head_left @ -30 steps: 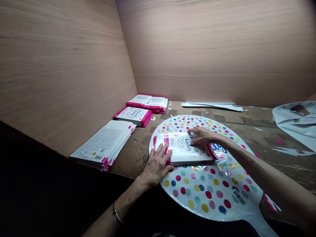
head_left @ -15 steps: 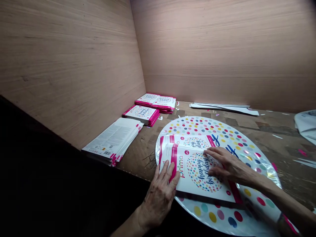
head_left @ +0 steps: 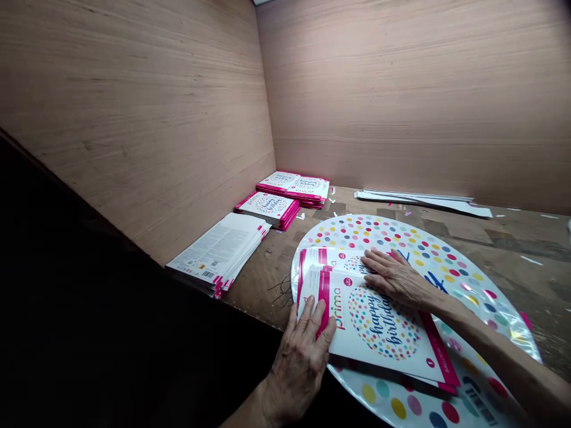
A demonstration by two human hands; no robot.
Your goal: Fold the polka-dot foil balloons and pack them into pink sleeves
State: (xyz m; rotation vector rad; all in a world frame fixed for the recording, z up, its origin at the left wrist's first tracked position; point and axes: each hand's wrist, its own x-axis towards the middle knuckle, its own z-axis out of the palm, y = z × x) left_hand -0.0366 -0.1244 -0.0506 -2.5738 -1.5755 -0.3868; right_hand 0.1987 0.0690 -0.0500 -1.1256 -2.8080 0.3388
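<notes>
Surface: a scuffed brown surface (head_left: 263, 261) is enclosed by a plywood side wall (head_left: 156, 119) and a plywood back wall (head_left: 414, 89).
Near birthday packet: the near "prima happy birthday" packet (head_left: 397, 339) is laid face up over the flat dotted foil balloon (head_left: 473, 297); its pink end band is turned to the right.
Far birthday packet: the far packet (head_left: 333, 257) is partly covered by the near one, so that a stepped overlap is formed and the two are not squared up.
Left hand: the left hand (head_left: 298, 362) is rested at the packets' left end, with spread fingers (head_left: 307, 309) placed on the printed side; whether an edge is pinched from below cannot be told.
Right hand: the right hand (head_left: 397, 279) is laid palm down across the overlap; its fingers are extended and released, with nothing grasped.
Dark threads: a few loose threads (head_left: 282, 291) are seen just beside the balloon's left rim.
Face-down stack: a fanned stack (head_left: 223, 246) is set along the side wall, with text and barcodes shown.
Pink-edged stacks: a middle stack (head_left: 267, 205) and the corner stacks (head_left: 294, 185) are placed face up behind it.
White strips: long strips (head_left: 423, 199) are piled near the back wall, with small scraps scattered about.
</notes>
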